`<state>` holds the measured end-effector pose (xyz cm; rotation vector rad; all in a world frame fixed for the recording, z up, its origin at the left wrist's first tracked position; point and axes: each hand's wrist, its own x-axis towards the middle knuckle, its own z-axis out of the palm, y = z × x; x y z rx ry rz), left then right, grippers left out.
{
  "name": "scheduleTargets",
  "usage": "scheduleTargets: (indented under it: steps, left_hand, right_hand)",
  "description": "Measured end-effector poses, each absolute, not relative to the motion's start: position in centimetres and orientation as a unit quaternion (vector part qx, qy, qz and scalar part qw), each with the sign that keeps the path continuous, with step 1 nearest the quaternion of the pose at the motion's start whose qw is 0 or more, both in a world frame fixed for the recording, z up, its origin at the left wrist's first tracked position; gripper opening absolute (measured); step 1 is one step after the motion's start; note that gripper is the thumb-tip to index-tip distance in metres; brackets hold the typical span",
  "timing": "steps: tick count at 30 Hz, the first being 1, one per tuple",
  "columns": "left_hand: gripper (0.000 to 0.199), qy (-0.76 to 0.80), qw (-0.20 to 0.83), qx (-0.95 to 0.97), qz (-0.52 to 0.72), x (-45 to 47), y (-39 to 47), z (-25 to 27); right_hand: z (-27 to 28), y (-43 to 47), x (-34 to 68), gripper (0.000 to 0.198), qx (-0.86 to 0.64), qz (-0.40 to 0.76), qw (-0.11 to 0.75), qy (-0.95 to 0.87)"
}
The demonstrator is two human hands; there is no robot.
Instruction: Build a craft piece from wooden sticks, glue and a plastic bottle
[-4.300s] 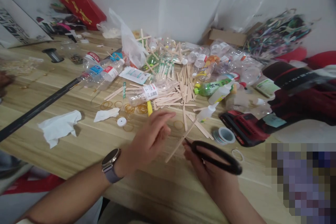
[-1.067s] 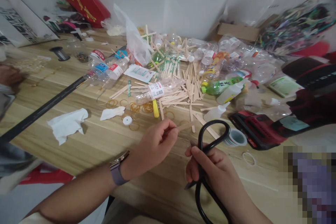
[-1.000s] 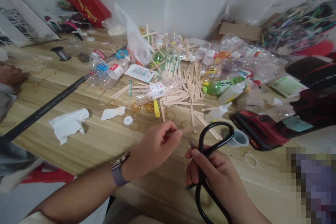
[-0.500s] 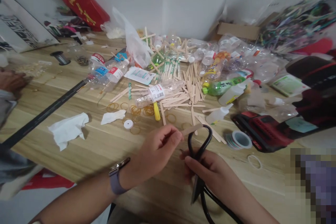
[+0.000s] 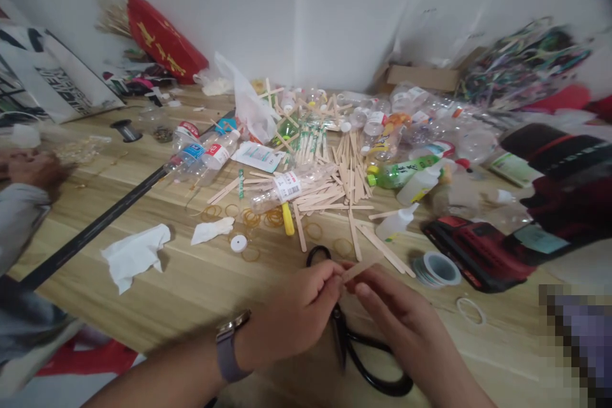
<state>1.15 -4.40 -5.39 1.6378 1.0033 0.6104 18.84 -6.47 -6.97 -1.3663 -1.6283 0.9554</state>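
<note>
The left hand's (image 5: 303, 306) thumb and fingers pinch one end of a flat, pale wooden stick (image 5: 359, 269); the right hand (image 5: 404, 312) curls beside it, its hold unclear. Likely light, stiff and snappable, the stick suits a grip across its flat faces. Its long axis slants, free end rightward and away. Black looped metal scissors (image 5: 340, 335) lie beneath.

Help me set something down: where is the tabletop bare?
Bare wood: between the larger crumpled white tissue and grey-strapped wristwatch; between the right hand and thin white ring. Crowded: the back, with clear plastic bottles and flat wooden sticks.
</note>
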Motion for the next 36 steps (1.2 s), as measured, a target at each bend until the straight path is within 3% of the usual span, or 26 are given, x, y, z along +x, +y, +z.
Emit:
scheduleTargets:
  steps: [6,8,11,14,19,21,36]
  left_hand:
    - [0.043,0.4,0.51,0.75,0.136,1.7,-4.7,-5.0]
    - [0.043,0.405,0.41,0.811,0.105,1.4,-3.3,-4.5]
    - [0.032,0.455,0.135,0.871,0.126,1.1,0.1,-3.2]
    - [0.024,0.464,0.047,0.874,0.138,1.8,3.9,-2.0]
    - [0.02,0.421,0.031,0.901,0.099,5.4,9.6,-1.7]
    - [0.03,0.426,0.036,0.9,0.079,6.9,12.0,-1.9]
    - [0.037,0.521,0.091,0.848,0.037,15.6,24.8,-2.4]
  right_hand:
    - [-7.9,-6.4,18.9,0.034,-0.538,0.46,0.532,-0.464]
    - [-8.1,-6.2,18.9,0.038,-0.533,0.474,0.593,-0.374]
    - [-7.9,-6.0,18.8,0.044,-0.519,0.498,0.616,-0.321]
    - [-7.7,-6.0,18.5,0.049,-0.53,0.505,0.579,-0.357]
    - [-8.1,-5.9,17.9,0.06,-0.539,0.537,0.549,-0.346]
    - [-8.3,-5.8,17.8,0.064,-0.543,0.555,0.538,-0.327]
    - [-10.2,-6.2,17.3,0.065,-0.511,0.617,0.482,-0.354]
